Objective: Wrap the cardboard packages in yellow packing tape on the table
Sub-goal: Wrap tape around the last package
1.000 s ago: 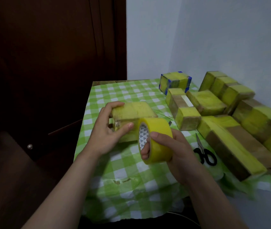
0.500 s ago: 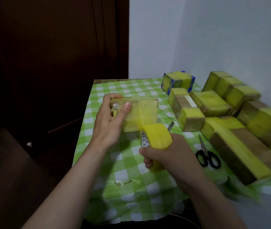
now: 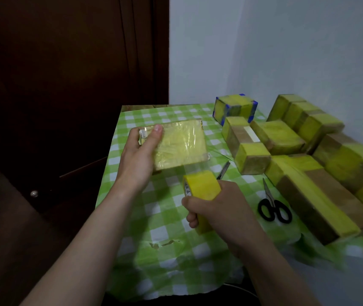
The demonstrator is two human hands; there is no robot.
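Note:
My left hand [image 3: 139,159] grips a small cardboard package [image 3: 181,145] by its left end, thumb on the tape-covered face that is turned up towards me. It is lifted above the green checked tablecloth [image 3: 154,228]. My right hand [image 3: 218,210] grips a roll of yellow packing tape [image 3: 201,191] just below and right of the package. A stretch of clear yellow tape runs from the roll up to the package's lower edge.
Several packages wrapped in yellow tape [image 3: 286,138] lie at the right and back of the table, one with blue corners [image 3: 234,107]. Black scissors [image 3: 273,208] lie right of my right hand; another blade [image 3: 223,171] shows behind the roll. A dark wooden door [image 3: 65,85] stands left.
My left hand has tipped the package so its wide face turns up. My right hand has pulled the roll down and towards me, drawing tape out over that face.

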